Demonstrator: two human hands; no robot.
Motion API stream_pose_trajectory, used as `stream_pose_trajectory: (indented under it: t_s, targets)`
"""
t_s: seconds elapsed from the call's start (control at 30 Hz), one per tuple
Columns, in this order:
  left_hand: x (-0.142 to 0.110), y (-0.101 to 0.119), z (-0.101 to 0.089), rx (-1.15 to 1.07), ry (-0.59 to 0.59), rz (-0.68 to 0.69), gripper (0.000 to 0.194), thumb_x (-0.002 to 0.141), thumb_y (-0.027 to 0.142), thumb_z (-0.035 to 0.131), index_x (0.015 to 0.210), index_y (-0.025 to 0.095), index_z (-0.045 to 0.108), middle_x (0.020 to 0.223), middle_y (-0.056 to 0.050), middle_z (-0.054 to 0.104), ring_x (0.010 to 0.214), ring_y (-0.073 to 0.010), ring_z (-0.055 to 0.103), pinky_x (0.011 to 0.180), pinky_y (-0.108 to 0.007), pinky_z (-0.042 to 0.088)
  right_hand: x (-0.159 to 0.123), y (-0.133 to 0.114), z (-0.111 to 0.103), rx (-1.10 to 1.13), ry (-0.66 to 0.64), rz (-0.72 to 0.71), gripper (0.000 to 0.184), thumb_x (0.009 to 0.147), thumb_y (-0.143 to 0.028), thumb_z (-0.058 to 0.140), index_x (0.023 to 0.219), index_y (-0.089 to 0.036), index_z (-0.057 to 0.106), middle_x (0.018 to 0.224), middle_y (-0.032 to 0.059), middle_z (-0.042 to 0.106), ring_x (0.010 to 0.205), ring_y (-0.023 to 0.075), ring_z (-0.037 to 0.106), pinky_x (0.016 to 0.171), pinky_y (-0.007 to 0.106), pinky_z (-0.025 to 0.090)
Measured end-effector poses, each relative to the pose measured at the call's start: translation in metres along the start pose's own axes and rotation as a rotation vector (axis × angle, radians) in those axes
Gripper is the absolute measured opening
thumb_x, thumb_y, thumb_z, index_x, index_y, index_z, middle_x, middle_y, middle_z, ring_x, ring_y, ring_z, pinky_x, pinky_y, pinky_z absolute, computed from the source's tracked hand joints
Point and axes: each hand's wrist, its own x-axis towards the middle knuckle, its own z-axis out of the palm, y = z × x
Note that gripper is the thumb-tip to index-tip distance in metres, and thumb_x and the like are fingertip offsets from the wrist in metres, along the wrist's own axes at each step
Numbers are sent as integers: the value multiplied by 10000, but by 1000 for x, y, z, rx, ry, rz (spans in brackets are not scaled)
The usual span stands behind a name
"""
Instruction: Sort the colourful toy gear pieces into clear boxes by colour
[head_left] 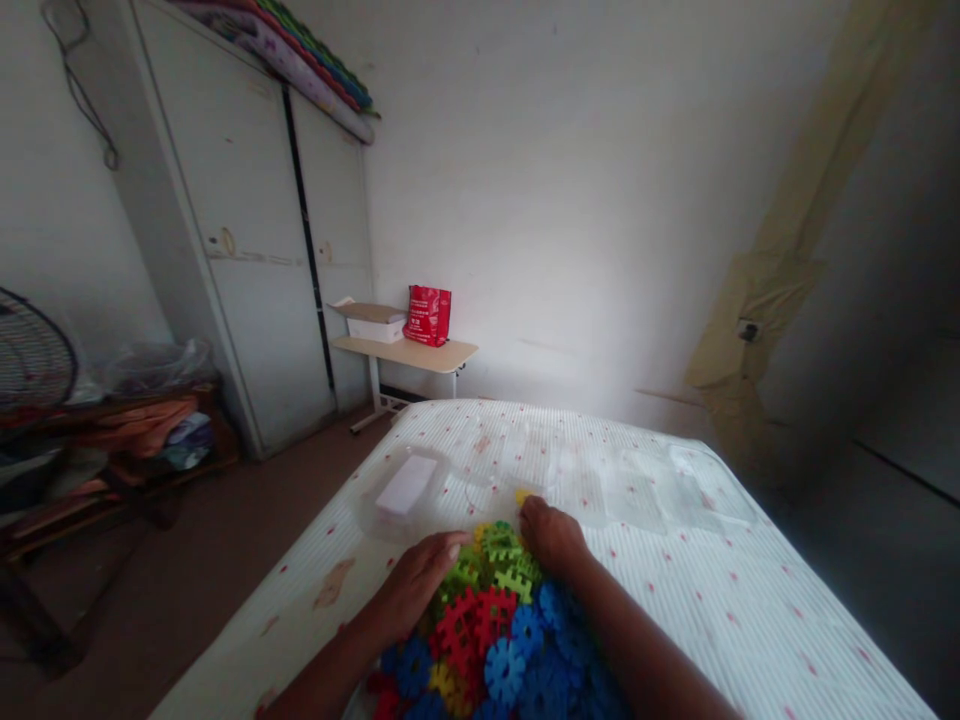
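Observation:
A heap of interlocking plastic building pieces (506, 665) lies close in front of me, blue and red at the near side, green and yellow at the far side. Many of the blue ones are notched discs. My left hand (424, 575) rests against the left side of the heap, its fingers stretched out and holding nothing I can see. Just beyond the green pieces, my right hand (551, 535) pinches a small yellow plastic piece (523, 495) between thumb and fingers. Part of that piece is covered by the fingertips.
Transparent plastic bags (630, 490) are spread in a row across the patterned tablecloth (750, 600). A pale pink block (409, 487) sits in transparent plastic at left. Behind stand a small table (442, 355) with a red bag (428, 316), a cabinet (240, 250) and a fan (34, 350).

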Motion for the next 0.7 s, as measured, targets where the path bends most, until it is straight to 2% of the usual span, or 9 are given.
stream_pose_trajectory:
  t_s: [0.1,0.27,0.37,0.5,0.6,0.7]
  targets:
    - [-2,-1,-1,-14,-15,22,484,890,476,283,1223,249,551,1248,-18,577,1171,-205,488,1042,-353,323,0,0,1,7,-9,-33,304,863,-249,333,1086,-168,524,1205,167,548,923,263,608,732,365,427]
    - [-6,-5,0,-22,-23,76,498,890,481,293,1256,232,521,1287,-32,547,1178,-200,485,1043,-337,326,1,0,-7,117,-15,-45,276,797,-217,404,1030,-160,541,1054,131,627,880,242,613,740,347,422]
    - [-11,-3,-3,-32,-39,85,503,886,488,301,1271,235,503,1312,-30,523,1205,-200,461,1056,-335,311,-1,0,-10,241,-28,-88,263,781,-222,422,1003,-176,555,1043,76,640,888,184,599,752,282,420]
    - [-21,-5,-7,-66,-40,47,514,870,519,313,1276,258,491,1330,-16,505,1248,-219,414,1073,-357,285,-7,-1,-7,411,-96,-139,243,796,-243,408,956,-184,580,920,21,674,801,140,598,672,234,432]
    - [-31,-18,-10,-90,-35,79,621,827,588,348,1346,250,393,1405,-33,412,1294,-243,347,1080,-372,273,-10,1,-5,555,-130,-113,264,805,-308,428,968,-182,594,860,23,676,748,150,592,638,252,434]
    - [-49,-39,-13,-70,-19,123,843,705,682,470,1411,276,249,1475,-38,281,1328,-291,274,1081,-402,266,-12,3,-7,521,-41,-76,357,799,-419,470,1031,-188,614,989,60,658,869,185,582,756,294,437]
